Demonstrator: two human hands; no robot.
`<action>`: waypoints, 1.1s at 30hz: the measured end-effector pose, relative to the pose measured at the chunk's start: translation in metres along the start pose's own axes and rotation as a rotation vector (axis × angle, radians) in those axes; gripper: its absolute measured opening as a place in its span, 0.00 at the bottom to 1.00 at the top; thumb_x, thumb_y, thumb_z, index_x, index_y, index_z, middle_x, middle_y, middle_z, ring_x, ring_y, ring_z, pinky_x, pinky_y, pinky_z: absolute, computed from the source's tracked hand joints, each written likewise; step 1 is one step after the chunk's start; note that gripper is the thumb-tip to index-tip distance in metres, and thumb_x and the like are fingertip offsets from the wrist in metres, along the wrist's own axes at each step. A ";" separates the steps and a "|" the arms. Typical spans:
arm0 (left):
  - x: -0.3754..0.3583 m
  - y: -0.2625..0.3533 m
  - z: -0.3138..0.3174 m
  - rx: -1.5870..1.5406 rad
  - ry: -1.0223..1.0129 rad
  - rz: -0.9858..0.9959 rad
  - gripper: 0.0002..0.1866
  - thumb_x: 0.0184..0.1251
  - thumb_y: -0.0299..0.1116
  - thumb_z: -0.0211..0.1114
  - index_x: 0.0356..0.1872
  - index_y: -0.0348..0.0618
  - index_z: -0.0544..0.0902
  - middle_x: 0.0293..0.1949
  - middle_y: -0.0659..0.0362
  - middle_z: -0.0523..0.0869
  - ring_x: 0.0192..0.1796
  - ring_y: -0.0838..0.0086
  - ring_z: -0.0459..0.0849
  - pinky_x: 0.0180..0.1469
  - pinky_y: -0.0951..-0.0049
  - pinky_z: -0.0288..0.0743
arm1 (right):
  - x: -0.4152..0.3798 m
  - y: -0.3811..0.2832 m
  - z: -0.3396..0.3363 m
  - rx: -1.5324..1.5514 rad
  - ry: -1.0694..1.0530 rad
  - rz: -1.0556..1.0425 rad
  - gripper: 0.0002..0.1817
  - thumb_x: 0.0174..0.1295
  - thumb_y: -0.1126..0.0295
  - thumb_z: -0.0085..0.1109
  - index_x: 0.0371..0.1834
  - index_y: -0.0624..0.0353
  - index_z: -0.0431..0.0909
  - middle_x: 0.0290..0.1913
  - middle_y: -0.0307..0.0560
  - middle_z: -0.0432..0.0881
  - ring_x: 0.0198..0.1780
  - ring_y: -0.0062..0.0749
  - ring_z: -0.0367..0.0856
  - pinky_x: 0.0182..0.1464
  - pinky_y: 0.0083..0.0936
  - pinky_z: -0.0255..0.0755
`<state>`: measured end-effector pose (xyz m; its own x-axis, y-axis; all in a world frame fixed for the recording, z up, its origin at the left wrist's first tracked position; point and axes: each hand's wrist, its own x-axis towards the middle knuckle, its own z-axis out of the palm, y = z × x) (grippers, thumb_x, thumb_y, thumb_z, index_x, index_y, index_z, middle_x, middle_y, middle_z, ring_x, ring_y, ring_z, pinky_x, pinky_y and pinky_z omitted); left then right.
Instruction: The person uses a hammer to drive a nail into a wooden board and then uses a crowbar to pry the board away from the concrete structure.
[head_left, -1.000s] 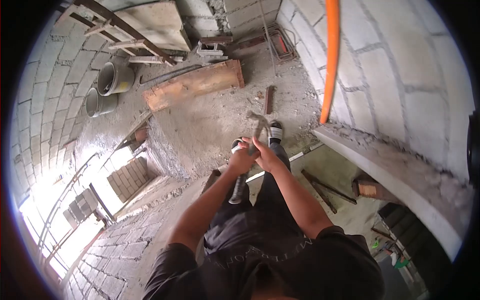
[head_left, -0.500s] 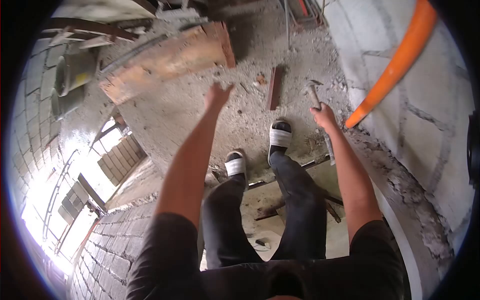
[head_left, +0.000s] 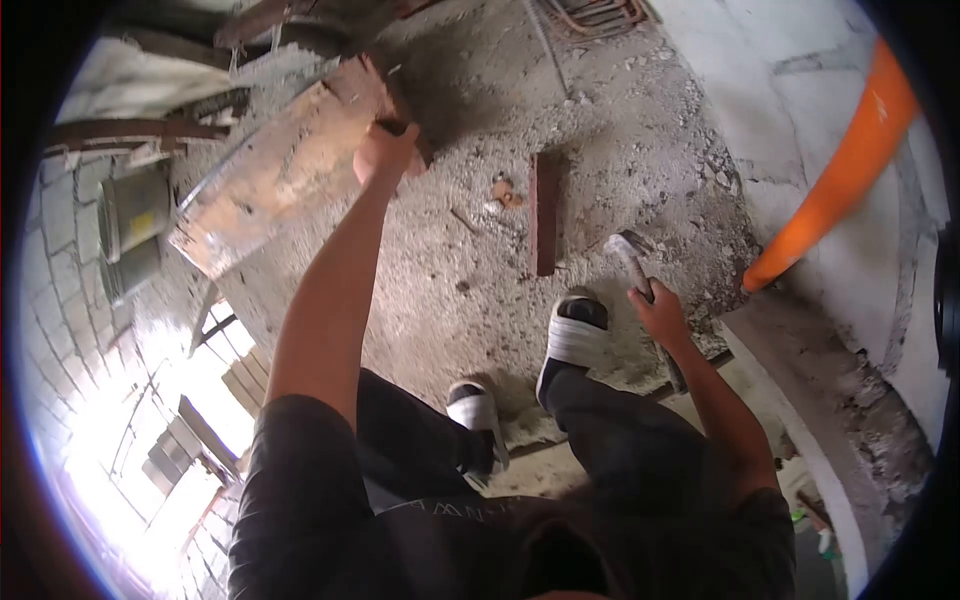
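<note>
My left hand (head_left: 385,152) is at the right end of a worn wooden board (head_left: 285,165), its fingers closed around the end piece. The board lies tilted across the gritty floor, its face stained orange-brown and pale. Low at the right, my right hand (head_left: 662,312) is wrapped around the handle of a claw hammer (head_left: 627,252). The hammer's metal head points up and away from me, above the floor beside my right foot. Part of the handle is hidden behind my fingers and forearm.
A reddish-brown wooden piece (head_left: 543,215) lies ahead of my sandals (head_left: 578,338). An orange pipe (head_left: 840,175) slants along the white wall at right. Bent rebar (head_left: 598,15) lies at the back. Buckets (head_left: 135,220) stand left. Below me is a drop past the floor's edge.
My left hand has moved forward and left, from above the floor onto the board's end. My right hand still holds the hammer. The view has shifted, and my body leans farther forward.
</note>
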<state>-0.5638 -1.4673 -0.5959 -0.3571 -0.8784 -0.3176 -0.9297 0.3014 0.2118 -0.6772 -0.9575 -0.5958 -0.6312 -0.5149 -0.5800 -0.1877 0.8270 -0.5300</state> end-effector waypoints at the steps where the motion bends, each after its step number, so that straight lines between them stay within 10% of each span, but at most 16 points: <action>1: -0.004 0.000 -0.003 0.010 0.024 0.013 0.33 0.50 0.63 0.67 0.48 0.45 0.84 0.45 0.50 0.89 0.49 0.56 0.87 0.52 0.59 0.79 | 0.002 0.000 0.002 0.023 -0.034 -0.007 0.22 0.65 0.51 0.60 0.31 0.63 0.73 0.21 0.49 0.72 0.22 0.38 0.71 0.29 0.39 0.64; 16: -0.220 0.027 0.003 -0.004 -0.247 0.369 0.39 0.50 0.61 0.70 0.51 0.33 0.80 0.41 0.40 0.86 0.45 0.47 0.86 0.48 0.53 0.79 | -0.001 -0.011 0.024 0.255 0.113 -0.002 0.23 0.66 0.52 0.60 0.37 0.68 0.75 0.26 0.56 0.77 0.28 0.43 0.76 0.35 0.37 0.68; 31: -0.193 0.066 0.049 -0.007 -0.390 0.154 0.34 0.67 0.66 0.53 0.41 0.38 0.82 0.45 0.44 0.86 0.51 0.49 0.84 0.51 0.51 0.76 | -0.011 0.008 0.013 0.514 0.148 0.130 0.20 0.68 0.54 0.58 0.41 0.63 0.77 0.25 0.44 0.76 0.27 0.28 0.75 0.33 0.30 0.69; 33: -0.164 0.032 0.074 -0.137 0.111 0.491 0.25 0.70 0.55 0.58 0.45 0.40 0.81 0.54 0.46 0.81 0.61 0.52 0.76 0.58 0.52 0.71 | -0.015 -0.004 0.011 0.648 0.130 0.107 0.19 0.69 0.53 0.58 0.41 0.62 0.77 0.24 0.41 0.75 0.24 0.25 0.73 0.30 0.27 0.68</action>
<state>-0.5420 -1.2864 -0.6057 -0.7296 -0.6819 -0.0525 -0.6320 0.6429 0.4327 -0.6589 -0.9554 -0.5923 -0.7144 -0.3723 -0.5925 0.3455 0.5486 -0.7614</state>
